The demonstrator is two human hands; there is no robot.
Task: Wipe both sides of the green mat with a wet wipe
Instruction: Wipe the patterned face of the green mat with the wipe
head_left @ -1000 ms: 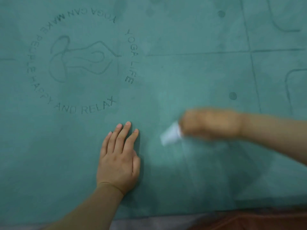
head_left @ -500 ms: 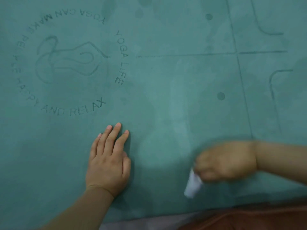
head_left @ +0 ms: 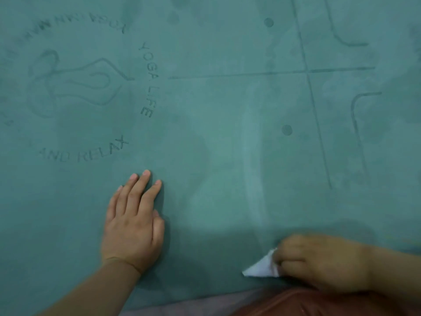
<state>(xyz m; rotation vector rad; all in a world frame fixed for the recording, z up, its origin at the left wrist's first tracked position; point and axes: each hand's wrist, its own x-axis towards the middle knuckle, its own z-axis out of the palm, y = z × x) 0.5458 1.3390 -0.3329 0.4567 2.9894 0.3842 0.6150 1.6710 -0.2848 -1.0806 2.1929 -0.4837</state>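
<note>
The green mat (head_left: pixel 216 137) fills nearly the whole view, printed with a round yoga logo at the upper left and alignment lines at the right. My left hand (head_left: pixel 133 222) lies flat on the mat, fingers straight and together, pressing it down. My right hand (head_left: pixel 319 263) is curled near the mat's front edge and grips a white wet wipe (head_left: pixel 262 267), whose corner sticks out to the left of the fingers. A pale, damp streak runs up the mat above the right hand.
The mat's near edge runs along the bottom of the view. Below it shows a strip of grey floor (head_left: pixel 182 309) and a reddish-brown cloth surface (head_left: pixel 319 304) at the bottom right.
My right hand with the wipe has swept from the mat's middle down towards me to the near edge. My left hand has stayed flat in the same place.
</note>
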